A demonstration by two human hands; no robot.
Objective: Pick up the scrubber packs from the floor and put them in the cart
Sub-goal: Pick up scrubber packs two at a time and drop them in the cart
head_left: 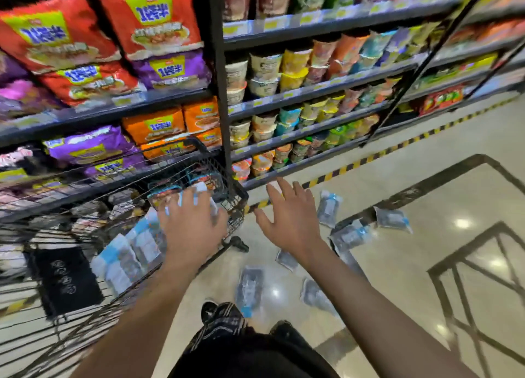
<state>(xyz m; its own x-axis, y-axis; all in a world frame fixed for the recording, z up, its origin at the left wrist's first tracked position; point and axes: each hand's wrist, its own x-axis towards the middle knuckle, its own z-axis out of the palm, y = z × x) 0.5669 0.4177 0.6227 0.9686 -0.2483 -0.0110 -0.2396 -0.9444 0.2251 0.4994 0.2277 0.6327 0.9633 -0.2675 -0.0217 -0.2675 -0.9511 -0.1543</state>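
The shelves (pixel 312 99) rise beyond both hands. The cart (pixel 233 196), under the left hand (pixel 190 227), already carries scrubber packs (pixel 127 252); that hand's grip is hidden. More floor packs (pixel 352 232) lie scattered below the right hand (pixel 289 215), spread and empty, probably reaching.

**Noodle aisle and tiled floor**

Dark metal shelves (pixel 218 73) fill the upper part of the view. On the left they carry red noodle bags (pixel 150 22), purple noodle bags (pixel 173 71) and orange noodle bags (pixel 154 125). To the right stand rows of cup noodles (pixel 295 65) in many colours, their labels too blurred to read. A yellow-and-black hazard stripe (pixel 377 154) runs along the shelf base. The glossy beige floor (pixel 412 201) bears dark inlaid lines (pixel 460 252). A plaid trouser leg (pixel 224 323), probably the person's own, shows at the bottom.
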